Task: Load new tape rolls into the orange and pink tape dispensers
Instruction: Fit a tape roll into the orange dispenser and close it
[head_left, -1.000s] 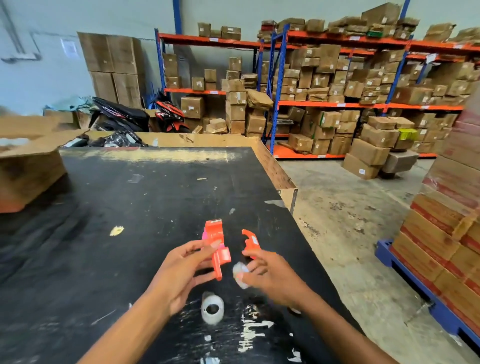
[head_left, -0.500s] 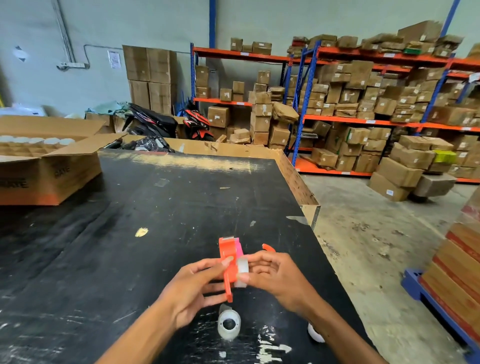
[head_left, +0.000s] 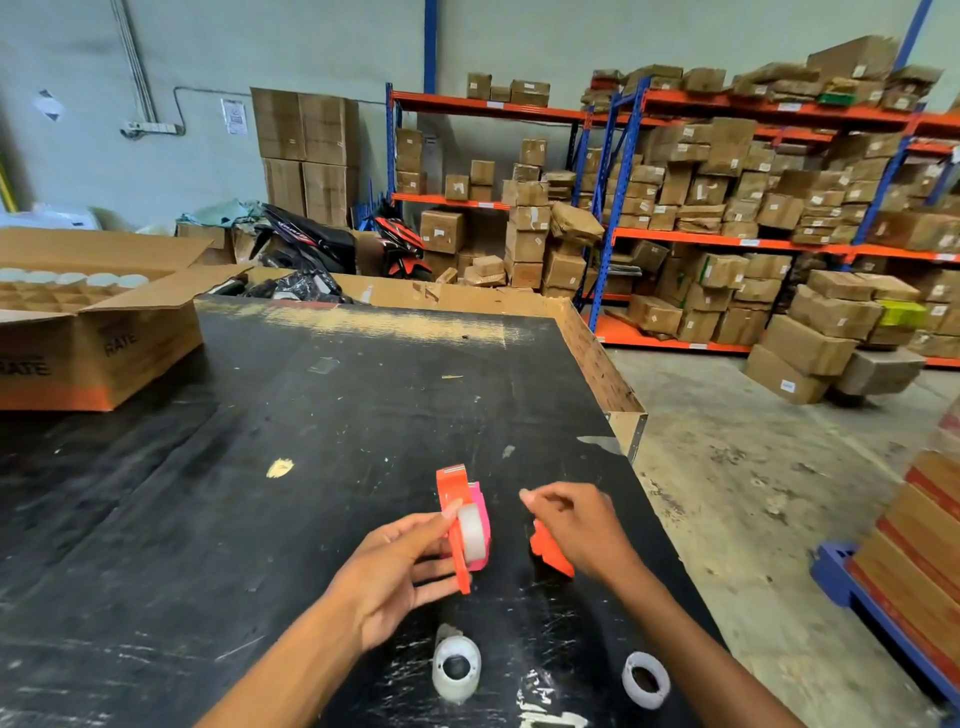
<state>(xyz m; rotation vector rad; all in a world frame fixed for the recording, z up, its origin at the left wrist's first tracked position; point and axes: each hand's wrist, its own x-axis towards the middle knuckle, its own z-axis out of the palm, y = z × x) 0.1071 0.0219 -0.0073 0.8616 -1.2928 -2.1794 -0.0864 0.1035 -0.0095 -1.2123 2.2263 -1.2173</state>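
My left hand (head_left: 400, 566) holds an orange dispenser half (head_left: 453, 512) upright over the black table (head_left: 260, 493), with a clear tape roll (head_left: 471, 530) seated in it and a pink dispenser (head_left: 483, 514) right behind. My thumb presses on the roll. My right hand (head_left: 582, 525) is a short way to the right, fingers closed on a second orange dispenser piece (head_left: 549, 556). Two more clear tape rolls lie on the table near me: one roll (head_left: 456, 667) below the left hand, another roll (head_left: 645, 679) beside my right forearm.
An open cardboard box (head_left: 104, 343) with tape rolls in dividers stands at the table's left. The table's right edge (head_left: 631, 431) drops to the concrete floor. Shelves of cartons fill the back; stacked cartons on a blue pallet (head_left: 883, 613) stand at the right.
The right hand brought the tape roll to the orange dispenser half, left it there and drew away to the right with the other orange piece. The view shifted left.
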